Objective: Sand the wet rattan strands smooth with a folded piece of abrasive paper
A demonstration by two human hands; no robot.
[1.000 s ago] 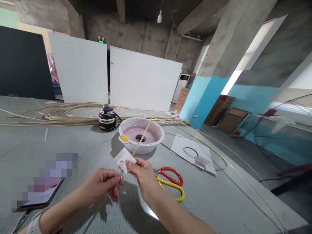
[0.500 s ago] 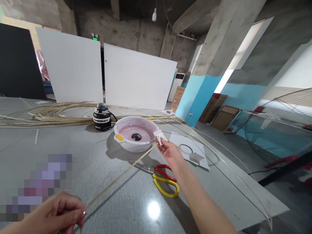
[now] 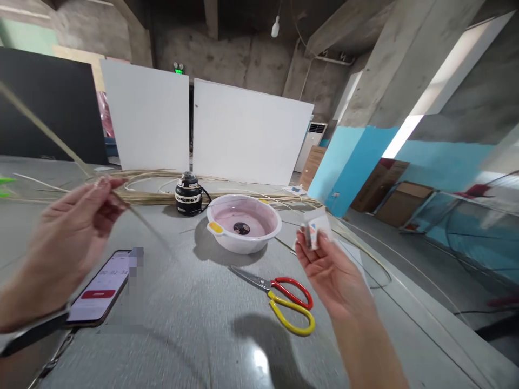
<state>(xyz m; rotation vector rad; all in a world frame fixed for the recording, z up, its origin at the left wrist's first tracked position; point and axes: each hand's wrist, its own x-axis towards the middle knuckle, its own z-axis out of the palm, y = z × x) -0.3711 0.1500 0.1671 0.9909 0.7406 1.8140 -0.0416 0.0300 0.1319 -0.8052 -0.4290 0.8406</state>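
My left hand [image 3: 75, 229] is raised at the left, its fingers pinched on a thin pale strip [image 3: 48, 129] that looks like split bamboo. One part of the strip runs up to the left edge; the blurred other end slants down over the table. In my right hand [image 3: 334, 270], thumb and fingers close on a small white folded piece [image 3: 317, 226] with coloured print. Its exact kind I cannot make out. Scissors [image 3: 264, 284] with one red and one yellow handle lie between the hands. Behind them stands a white basin [image 3: 243, 244] with pinkish insides and a dark round patch at its bottom.
A lit phone [image 3: 97, 283] lies below my left hand. A black pot-like device [image 3: 188, 201] marked ENERGY stands left of the basin. Coiled strips [image 3: 150, 197] stretch along the table's back. White paper [image 3: 352, 256] lies behind my right hand. White boards [image 3: 247, 135] rise behind.
My left hand has risen and the strip in it now points up left. The strip no longer reaches my right hand, which keeps the white folded piece. The view has shifted left.
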